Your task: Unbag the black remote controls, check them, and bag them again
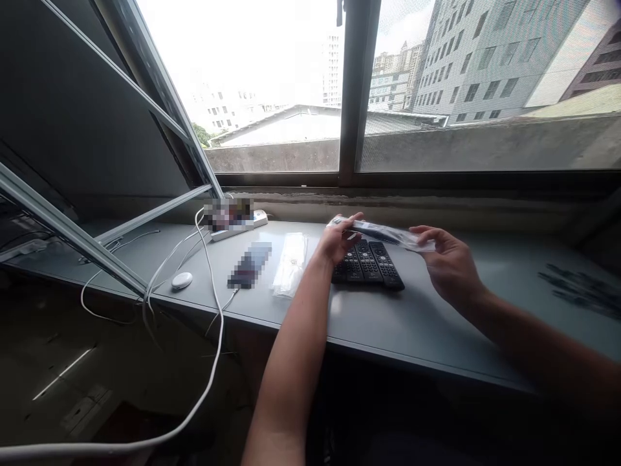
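Between my two hands, above the table, is a clear plastic bag [410,241] with a dark remote control [376,230] inside it. My left hand [338,241] grips the bag's left end, around the remote. At the other end, the fingers of my right hand [444,255] pinch the loose plastic. Below the bag, several black remote controls [371,266] lie side by side on the table, partly hidden by my left hand and forearm. Just left of that forearm sits a stack of clear plastic bags [290,264].
On the grey table [436,330], left of the bags, lie a blurred-out phone-like object [250,265] on a cable and a white round case [182,280]. A power strip [233,231] stands behind. White cables [216,349] hang over the edge by a metal frame [155,213]. Dark items [579,290] lie far right.
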A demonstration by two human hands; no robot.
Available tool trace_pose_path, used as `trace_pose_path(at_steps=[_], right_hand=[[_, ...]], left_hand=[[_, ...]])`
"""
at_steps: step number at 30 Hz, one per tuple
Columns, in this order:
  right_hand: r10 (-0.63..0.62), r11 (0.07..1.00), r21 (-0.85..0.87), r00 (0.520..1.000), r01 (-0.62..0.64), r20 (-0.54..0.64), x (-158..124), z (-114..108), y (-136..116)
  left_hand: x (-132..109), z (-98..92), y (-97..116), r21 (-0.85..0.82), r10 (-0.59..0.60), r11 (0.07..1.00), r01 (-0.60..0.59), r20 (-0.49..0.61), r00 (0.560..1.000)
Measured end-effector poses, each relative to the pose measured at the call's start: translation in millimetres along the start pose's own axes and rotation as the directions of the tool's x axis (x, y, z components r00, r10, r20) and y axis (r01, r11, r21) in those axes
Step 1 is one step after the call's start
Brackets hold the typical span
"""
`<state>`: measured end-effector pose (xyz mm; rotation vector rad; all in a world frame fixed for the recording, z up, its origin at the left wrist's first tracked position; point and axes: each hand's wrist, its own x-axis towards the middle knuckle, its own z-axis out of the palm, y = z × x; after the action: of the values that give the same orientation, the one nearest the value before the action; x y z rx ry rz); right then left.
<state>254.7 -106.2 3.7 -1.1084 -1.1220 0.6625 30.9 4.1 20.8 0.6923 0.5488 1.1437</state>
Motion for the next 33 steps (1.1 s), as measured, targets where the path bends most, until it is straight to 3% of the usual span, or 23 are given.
trace_pose_path(at_steps=[12,18,20,24,28,33], right_hand=[[0.018,0.997,0.077,0.998,-0.022,0.057,9,-7,9],[0.062,0.991,0.122,0.998,-0.060,-0.011,7,-3,0],[0.133,0.980,0.149,0.991,-0.133,0.006,7,-2,-2],[0.307,0.925,0.172,0.932,-0.340,0.194,6,3,-7],[0.287,0.909,0.155,0.852,-0.386,0.439,-2,10,-15],[0.299,0.890,0.078,0.703,-0.450,0.645,-14,16,-19]], left_hand=[[0,-2.5,2,0.053,-0.018,0.998,0.019,-0.023,1.000],[4,-2.8,2,-0.038,0.036,0.998,-0.039,-0.075,0.997],[5,-3.1,4,-0.087,0.049,0.995,-0.056,-0.072,0.996],[-1,-2.5,6,-0.111,0.092,0.990,-0.085,0.058,0.994],[-14,0.3,6,0.007,0.073,0.997,-0.078,0.311,0.948],[-24,3.6,6,0.116,-0.062,0.993,0.021,0.354,0.933]])
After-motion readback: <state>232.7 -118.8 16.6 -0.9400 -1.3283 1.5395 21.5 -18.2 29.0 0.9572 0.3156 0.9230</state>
